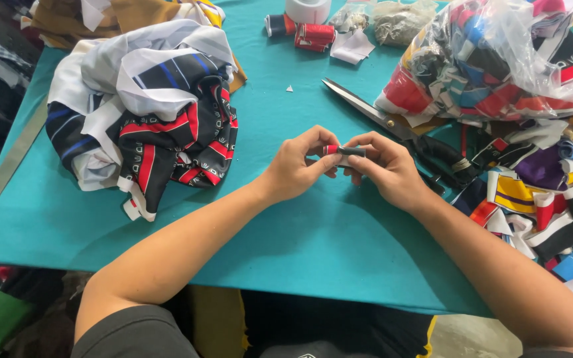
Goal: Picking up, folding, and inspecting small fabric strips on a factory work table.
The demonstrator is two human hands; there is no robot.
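At the centre of the frame we see our left hand and right hand meeting over the teal table, both pinching a small folded fabric strip, red and black. Its long axis runs left to right between our fingertips, equally near both. Scissors lie just behind.

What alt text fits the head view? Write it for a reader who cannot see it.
Two bare hands, left hand and right hand, pinch a small folded strip of cloth between them above a teal table. Scissors lie just beyond, a heap of fabric sits left, and a clear bag of scraps right.
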